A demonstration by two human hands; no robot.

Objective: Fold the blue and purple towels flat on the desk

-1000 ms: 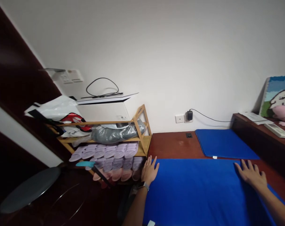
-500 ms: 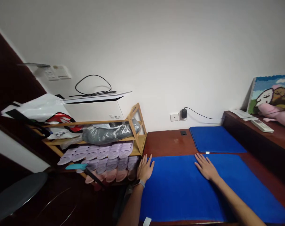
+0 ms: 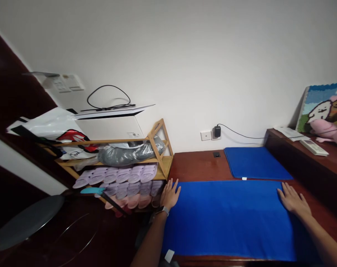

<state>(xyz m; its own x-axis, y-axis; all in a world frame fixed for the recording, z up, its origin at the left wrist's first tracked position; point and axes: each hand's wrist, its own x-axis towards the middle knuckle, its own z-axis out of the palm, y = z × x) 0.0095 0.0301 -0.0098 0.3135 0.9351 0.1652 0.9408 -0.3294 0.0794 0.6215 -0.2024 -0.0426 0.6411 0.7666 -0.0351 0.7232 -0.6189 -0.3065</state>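
A large blue cloth [image 3: 226, 218] lies spread over the reddish-brown wooden desk [image 3: 196, 165], with a white tag at its near left corner. My left hand [image 3: 170, 194] rests palm down on its far left corner, fingers spread. At the far right corner lies my right hand [image 3: 294, 200], flat with its fingers apart, partly over the cloth and partly past its edge. Behind the large cloth sits a smaller blue cloth [image 3: 255, 162], laid flat with a small white tag on its near edge.
On the left, a wooden rack [image 3: 161, 159] holds several slippers [image 3: 124, 174], a white box [image 3: 109, 128] and bags. A raised ledge on the right carries a remote control [image 3: 314, 147], a pink plush toy [image 3: 328, 130] and a picture [image 3: 321, 105]. A black adapter [image 3: 217, 131] is plugged into the wall.
My right hand has slid right across the large cloth, from its middle to the far right corner. The left hand stays at the left corner. The view has shifted slightly.
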